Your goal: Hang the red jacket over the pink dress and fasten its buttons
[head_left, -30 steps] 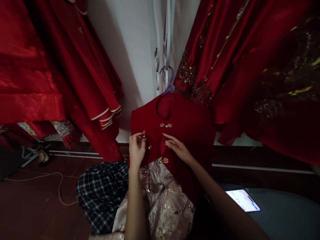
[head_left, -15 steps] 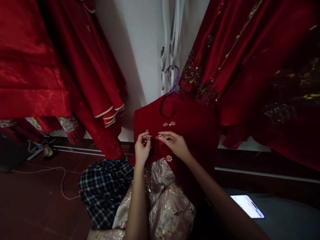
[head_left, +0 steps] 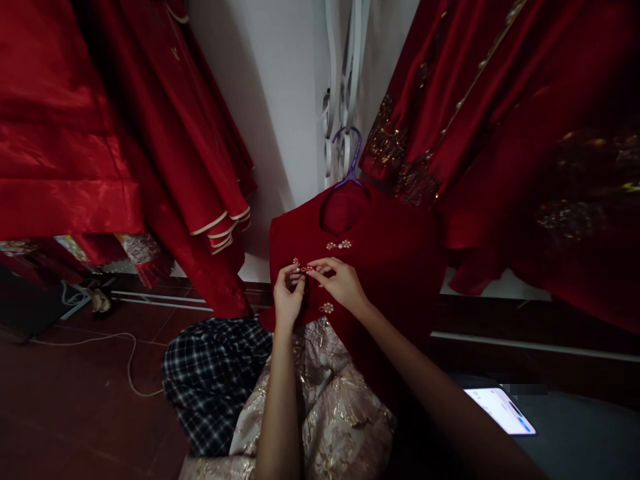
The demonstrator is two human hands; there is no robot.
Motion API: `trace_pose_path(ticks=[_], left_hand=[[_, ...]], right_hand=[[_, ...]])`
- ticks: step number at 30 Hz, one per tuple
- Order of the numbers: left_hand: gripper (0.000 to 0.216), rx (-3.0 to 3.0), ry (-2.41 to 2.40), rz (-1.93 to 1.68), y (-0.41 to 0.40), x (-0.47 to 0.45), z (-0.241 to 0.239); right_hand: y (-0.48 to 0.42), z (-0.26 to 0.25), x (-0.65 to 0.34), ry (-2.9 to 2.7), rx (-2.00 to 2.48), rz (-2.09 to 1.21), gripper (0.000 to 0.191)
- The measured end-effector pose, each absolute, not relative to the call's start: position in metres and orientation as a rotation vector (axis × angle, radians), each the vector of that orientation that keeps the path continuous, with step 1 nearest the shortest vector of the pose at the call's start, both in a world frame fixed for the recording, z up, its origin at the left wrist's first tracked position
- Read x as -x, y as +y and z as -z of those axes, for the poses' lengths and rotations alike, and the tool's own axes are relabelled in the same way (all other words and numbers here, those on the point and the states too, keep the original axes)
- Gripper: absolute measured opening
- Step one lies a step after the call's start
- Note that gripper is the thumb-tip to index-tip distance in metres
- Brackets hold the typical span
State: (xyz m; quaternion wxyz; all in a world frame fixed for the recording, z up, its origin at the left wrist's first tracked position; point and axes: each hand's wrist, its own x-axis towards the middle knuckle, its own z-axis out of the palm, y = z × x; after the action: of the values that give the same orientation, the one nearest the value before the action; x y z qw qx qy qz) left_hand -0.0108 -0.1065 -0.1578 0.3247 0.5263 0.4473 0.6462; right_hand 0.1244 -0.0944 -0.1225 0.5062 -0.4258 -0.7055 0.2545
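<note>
A small dark red jacket hangs in front of me on a purple hanger. Pearl-and-gold clasps run down its front; the top clasp is joined. My left hand and my right hand meet at the middle clasp, each pinching one half of it with the fingertips. A lower clasp sits just under my right hand. A gold-and-pink brocade skirt spreads below the jacket, over my lap.
Long red satin garments hang at the left and right, with a white wall between. A plaid cloth lies at lower left. A lit phone rests on a grey seat. A cable trails on the dark red floor.
My hands have come together from the two sides of the jacket front onto the middle clasp. The view has shifted slightly left and down.
</note>
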Motion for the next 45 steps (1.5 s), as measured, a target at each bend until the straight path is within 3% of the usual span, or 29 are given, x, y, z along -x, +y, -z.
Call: trace_pose_path(ticks=[20, 29, 33, 36, 45], left_hand=[[0.027, -1.350, 1.345, -1.792, -0.114, 0.009, 0.150], [0.029, -1.504, 1.215, -1.641, -0.108, 0.022, 0.157], [0.027, -1.799, 1.174, -1.259, -0.121, 0.042, 0.156], [0.037, -1.977, 1.113, -0.977, -0.133, 0.050, 0.151], [0.023, -2.011, 1.336, -1.053, -0.133, 0.038, 0.139]], right_hand=[[-0.098, 0.125, -0.110, -1.687, 0.995, -0.486, 0.022], [-0.108, 0.113, -0.131, -1.769, 1.133, -0.696, 0.024], [-0.133, 0.113, -0.167, -1.915, 1.224, -0.822, 0.019], [-0.143, 0.127, -0.182, -1.968, 1.399, -0.882, 0.019], [-0.140, 0.153, -0.162, -2.103, 1.399, -0.784, 0.018]])
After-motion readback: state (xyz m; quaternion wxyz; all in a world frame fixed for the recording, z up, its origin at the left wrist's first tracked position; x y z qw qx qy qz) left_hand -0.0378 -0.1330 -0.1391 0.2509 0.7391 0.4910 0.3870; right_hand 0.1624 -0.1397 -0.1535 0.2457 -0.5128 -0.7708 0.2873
